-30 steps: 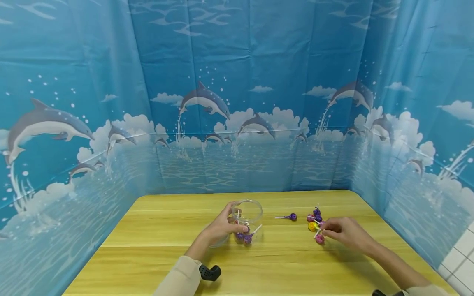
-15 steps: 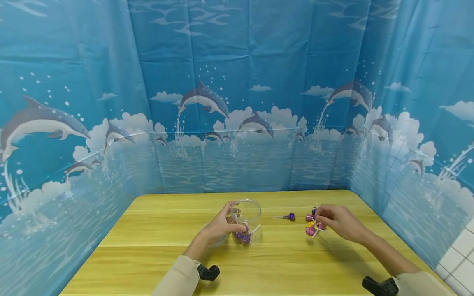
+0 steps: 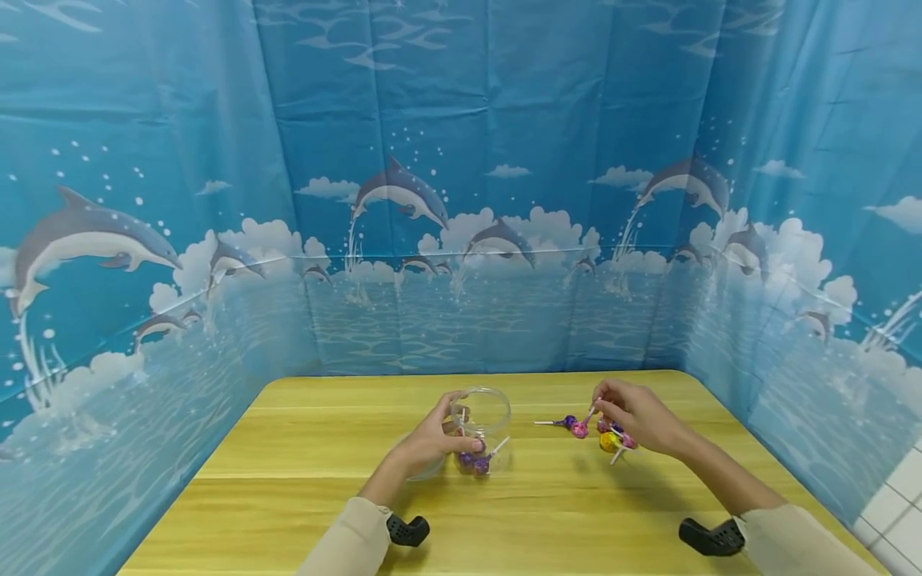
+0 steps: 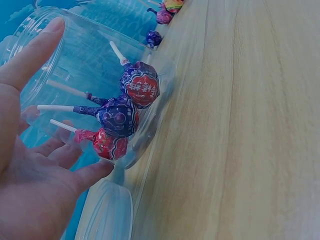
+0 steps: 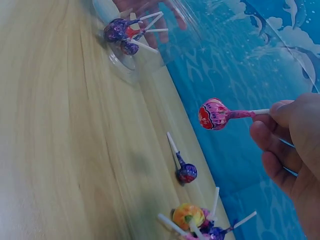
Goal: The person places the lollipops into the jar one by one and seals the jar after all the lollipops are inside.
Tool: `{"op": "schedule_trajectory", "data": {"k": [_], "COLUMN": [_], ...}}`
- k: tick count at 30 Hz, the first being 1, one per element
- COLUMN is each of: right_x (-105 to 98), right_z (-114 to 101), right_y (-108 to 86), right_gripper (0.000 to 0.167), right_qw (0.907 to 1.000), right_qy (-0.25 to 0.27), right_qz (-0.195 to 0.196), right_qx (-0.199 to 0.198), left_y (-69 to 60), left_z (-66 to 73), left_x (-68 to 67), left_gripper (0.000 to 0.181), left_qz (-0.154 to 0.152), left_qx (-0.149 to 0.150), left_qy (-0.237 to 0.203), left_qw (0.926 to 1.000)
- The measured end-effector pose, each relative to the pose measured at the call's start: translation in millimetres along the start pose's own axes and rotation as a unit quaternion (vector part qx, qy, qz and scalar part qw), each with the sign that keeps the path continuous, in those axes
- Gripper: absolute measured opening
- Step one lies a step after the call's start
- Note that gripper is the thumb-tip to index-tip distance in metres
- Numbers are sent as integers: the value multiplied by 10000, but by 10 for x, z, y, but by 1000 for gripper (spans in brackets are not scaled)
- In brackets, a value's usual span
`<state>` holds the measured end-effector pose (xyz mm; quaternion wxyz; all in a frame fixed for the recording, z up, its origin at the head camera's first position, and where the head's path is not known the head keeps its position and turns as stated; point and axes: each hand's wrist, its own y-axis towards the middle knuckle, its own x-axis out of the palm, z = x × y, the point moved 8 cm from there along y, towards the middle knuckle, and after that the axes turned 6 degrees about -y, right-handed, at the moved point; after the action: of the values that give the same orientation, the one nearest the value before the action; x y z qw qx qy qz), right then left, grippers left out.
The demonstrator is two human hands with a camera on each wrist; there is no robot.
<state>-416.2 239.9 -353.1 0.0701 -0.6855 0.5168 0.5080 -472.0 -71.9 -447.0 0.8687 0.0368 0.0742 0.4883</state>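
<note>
1. Our right hand [image 3: 637, 412] pinches a pink lollipop [image 3: 579, 430] by its stick above the bench [image 3: 302, 456].
2. Our left hand [image 3: 429, 440] curls around the clear jar [image 3: 495, 432].
3. We're probably filling it; next calls for aligning over its mouth.

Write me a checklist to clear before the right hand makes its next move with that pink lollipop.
1. Grip: ok. The right hand pinches the pink lollipop by its stick, head downward in the head view.
2. Jar steady: ok. The left hand holds the clear jar upright on the table.
3. Jar mouth uncovered: ok. No lid is on it.
4. Lollipop over the mouth: not ok. It is to the right of the jar.
5. Table cleared of lollipops: not ok. A purple lollipop and a small pile lie there.
6. Count in the pile: cannot tell; they overlap.
</note>
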Motion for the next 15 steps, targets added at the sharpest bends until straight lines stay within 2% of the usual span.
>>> {"op": "schedule_trajectory", "data": {"k": [9,15], "right_x": [7,22], "right_z": [-86,-194], "right_y": [184,361], "right_gripper": [7,7], "right_qw": [9999,9999], "right_qy": [-50,-115], "right_qz": [78,117], "right_qx": [119,-2], "left_y": [15,16], "left_z": [23,13], "left_x": [13,-16], "left_gripper": [84,84], "left_qz": [-118,-68], "left_qx": [42,-3], "left_qy": [-87,-158], "left_qw": [9999,9999]}}
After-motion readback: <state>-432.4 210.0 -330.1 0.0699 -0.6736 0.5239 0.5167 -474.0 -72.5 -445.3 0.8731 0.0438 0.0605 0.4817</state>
